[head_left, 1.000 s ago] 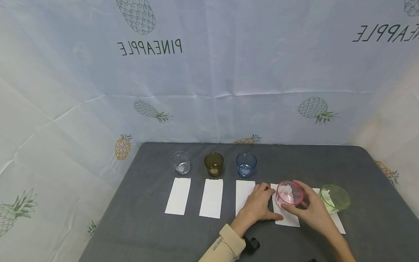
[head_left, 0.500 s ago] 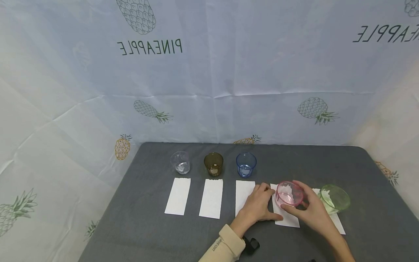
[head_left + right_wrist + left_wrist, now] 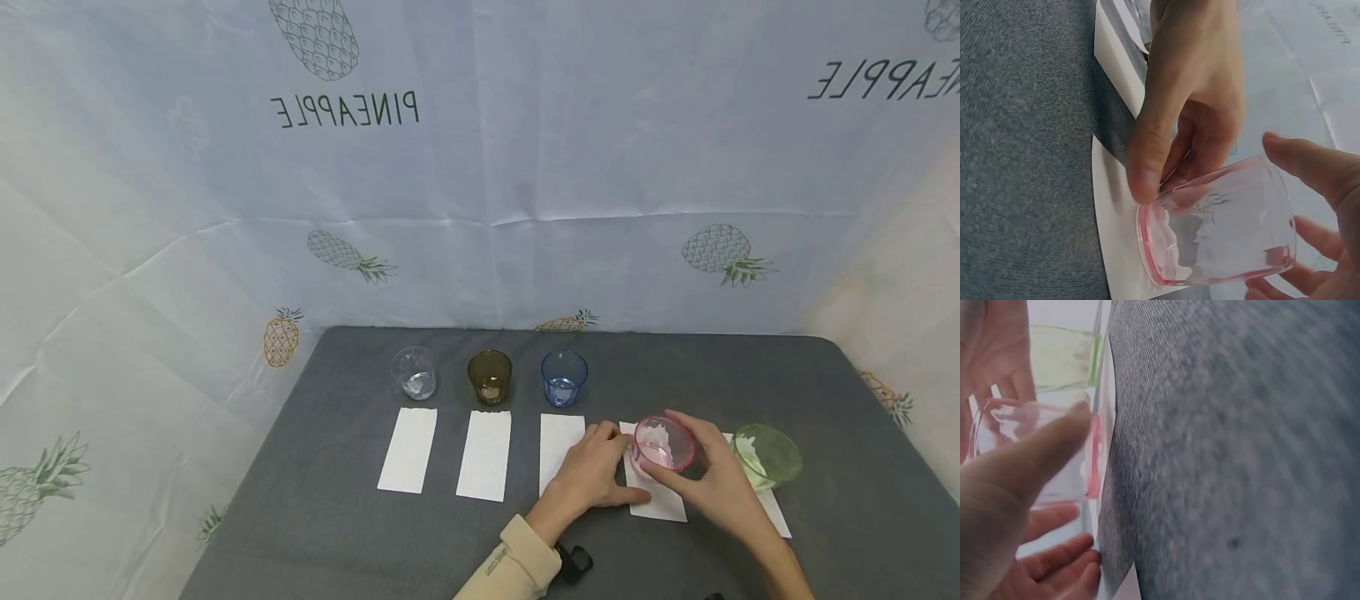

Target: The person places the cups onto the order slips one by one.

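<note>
A clear pink glass (image 3: 660, 452) stands on a white paper strip (image 3: 663, 504), between the two hands. The left hand (image 3: 592, 468) holds it low on its left side; in the right wrist view the left thumb lies by the thick pink base and fingers show behind the glass wall. My right hand (image 3: 712, 483) grips the upper part from the right, its thumb at the near rim and the fingers round the far side. In the left wrist view the left thumb crosses in front of the pink glass (image 3: 1063, 484), covering part of it.
A green glass (image 3: 767, 457) stands on another strip, right behind the right hand. Clear (image 3: 414, 373), brown (image 3: 490, 377) and blue (image 3: 564, 377) glasses line the back. Before them lie white strips (image 3: 407, 450), the third partly under the left hand. A pineapple-print curtain (image 3: 517, 167) hangs behind.
The right hand's thumb and index finger have shifted slightly left along the rim of the pink glass. The left hand and the other glasses stay almost still.
</note>
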The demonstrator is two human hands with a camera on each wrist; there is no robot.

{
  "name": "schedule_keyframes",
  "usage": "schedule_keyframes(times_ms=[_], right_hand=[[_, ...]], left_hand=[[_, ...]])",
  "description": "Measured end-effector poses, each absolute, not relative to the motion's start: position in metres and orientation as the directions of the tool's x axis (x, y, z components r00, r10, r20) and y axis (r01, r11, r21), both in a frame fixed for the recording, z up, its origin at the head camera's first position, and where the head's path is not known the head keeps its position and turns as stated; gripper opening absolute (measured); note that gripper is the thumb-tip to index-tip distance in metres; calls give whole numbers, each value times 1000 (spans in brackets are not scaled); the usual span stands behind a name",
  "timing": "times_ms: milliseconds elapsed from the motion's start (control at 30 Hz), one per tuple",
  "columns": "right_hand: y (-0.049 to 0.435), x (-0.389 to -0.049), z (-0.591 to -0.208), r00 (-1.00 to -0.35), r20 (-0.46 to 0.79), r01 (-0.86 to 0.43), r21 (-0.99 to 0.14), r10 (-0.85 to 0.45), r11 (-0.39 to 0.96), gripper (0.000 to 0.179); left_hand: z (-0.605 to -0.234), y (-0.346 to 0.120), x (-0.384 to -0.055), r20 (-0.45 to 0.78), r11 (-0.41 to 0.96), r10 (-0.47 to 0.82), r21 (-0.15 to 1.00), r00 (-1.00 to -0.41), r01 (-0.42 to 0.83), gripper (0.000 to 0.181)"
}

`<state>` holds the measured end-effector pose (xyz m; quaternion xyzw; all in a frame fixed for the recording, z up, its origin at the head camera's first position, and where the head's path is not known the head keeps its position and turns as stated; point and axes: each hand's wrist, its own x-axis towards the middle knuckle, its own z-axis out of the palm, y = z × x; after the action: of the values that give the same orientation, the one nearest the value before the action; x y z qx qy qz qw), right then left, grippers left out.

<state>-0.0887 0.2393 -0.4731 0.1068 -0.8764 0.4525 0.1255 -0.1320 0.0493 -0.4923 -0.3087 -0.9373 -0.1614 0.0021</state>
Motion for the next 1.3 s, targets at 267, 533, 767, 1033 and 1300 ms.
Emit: schedule_keyframes(times_ms=[267,533,767,1033,1300], right_hand=[[235,-88,-463,-919,394,-329,-733,-23,595,77],[223,-98,-445,-887,461,-389,-779,27,492,80],[209,-107,-429,-927,376,-328,-823,12,464,82],[197,-124,-422,-952,306,-263,-816,-2,515,80],[183,-140,-423,-964,267,-240,-862,-1,446,80]], left_hand=[[-481,32,-133,122,702,587,416,-800,578,77],[-462,-9,-136,194,607,582,543,-790,581,78],[-461,-42,-139,140,608,548,610,-824,508,82],[-465,-60,-136,47,671,520,595,-853,442,81],[-476,-64,-132,11,705,492,581,-871,406,78]])
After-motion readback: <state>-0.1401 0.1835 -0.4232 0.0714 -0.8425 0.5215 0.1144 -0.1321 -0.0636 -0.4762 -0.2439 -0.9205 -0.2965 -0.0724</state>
